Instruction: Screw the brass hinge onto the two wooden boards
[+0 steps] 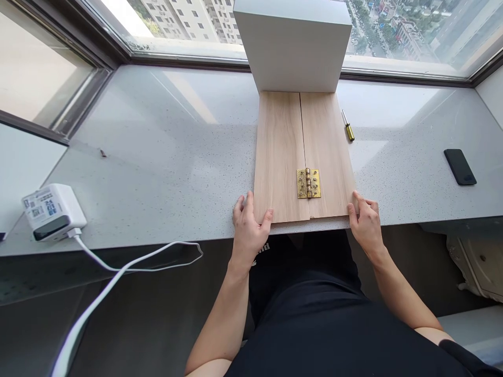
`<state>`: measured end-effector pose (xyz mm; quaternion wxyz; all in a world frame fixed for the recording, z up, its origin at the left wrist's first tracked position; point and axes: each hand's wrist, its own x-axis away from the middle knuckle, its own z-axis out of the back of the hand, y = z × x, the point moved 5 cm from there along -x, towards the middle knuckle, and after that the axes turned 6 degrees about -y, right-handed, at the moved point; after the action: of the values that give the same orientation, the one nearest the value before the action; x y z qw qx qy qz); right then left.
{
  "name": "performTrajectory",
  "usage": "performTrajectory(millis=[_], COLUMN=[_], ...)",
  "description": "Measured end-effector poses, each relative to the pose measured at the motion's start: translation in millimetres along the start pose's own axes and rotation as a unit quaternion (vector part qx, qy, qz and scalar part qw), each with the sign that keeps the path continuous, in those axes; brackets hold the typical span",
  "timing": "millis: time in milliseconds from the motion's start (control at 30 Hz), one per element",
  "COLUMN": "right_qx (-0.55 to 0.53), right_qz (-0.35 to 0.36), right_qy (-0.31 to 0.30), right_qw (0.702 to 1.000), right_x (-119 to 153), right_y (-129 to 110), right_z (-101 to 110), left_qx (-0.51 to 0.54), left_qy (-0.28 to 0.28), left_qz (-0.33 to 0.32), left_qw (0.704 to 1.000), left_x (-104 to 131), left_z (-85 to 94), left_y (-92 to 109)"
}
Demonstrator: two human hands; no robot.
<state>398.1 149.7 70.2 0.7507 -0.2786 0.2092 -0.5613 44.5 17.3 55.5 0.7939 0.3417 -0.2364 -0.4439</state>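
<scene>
Two pale wooden boards lie side by side on the sill, a narrow dark seam between them. A brass hinge [308,183] lies open flat across the seam close to the near end, with small screws or holes on both leaves. My left hand [249,225] grips the near outer corner of the left board [277,152], thumb on top and fingers along its side. At the opposite near corner, my right hand [365,220] holds the right board [326,136] between thumb and fingers. The left board's near end sits slightly closer to me than the right one's.
A white box [296,52] stands at the boards' far end, by the window. Right of them lie a yellow-black screwdriver [348,126] and a black phone [460,167]. At left, a white device [55,212] trails a white cable [129,264] over the speckled sill's [176,173] front edge.
</scene>
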Motion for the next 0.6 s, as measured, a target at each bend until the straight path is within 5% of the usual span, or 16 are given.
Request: performTrajectory(millis=[333, 467, 600], right_qx=[0.003, 0.002, 0.012], right_qz=[0.041, 0.036, -0.005], right_qy=[-0.021, -0.024, -0.003], right_qw=[0.999, 0.999, 1.0], right_x=[-15.2, -65.8, -152.2], right_y=[-2.7, 10.1, 29.5], right_z=[13.8, 28.3, 33.6], left_qx=[-0.006, -0.016, -0.019], left_qy=[0.005, 0.011, 0.022], left_qz=[-0.041, -0.034, -0.037], left_qw=[0.999, 0.999, 0.999], left_x=[-0.7, -7.2, -20.3], left_z=[-3.5, -2.7, 0.1], left_y=[2.6, 5.7, 7.6])
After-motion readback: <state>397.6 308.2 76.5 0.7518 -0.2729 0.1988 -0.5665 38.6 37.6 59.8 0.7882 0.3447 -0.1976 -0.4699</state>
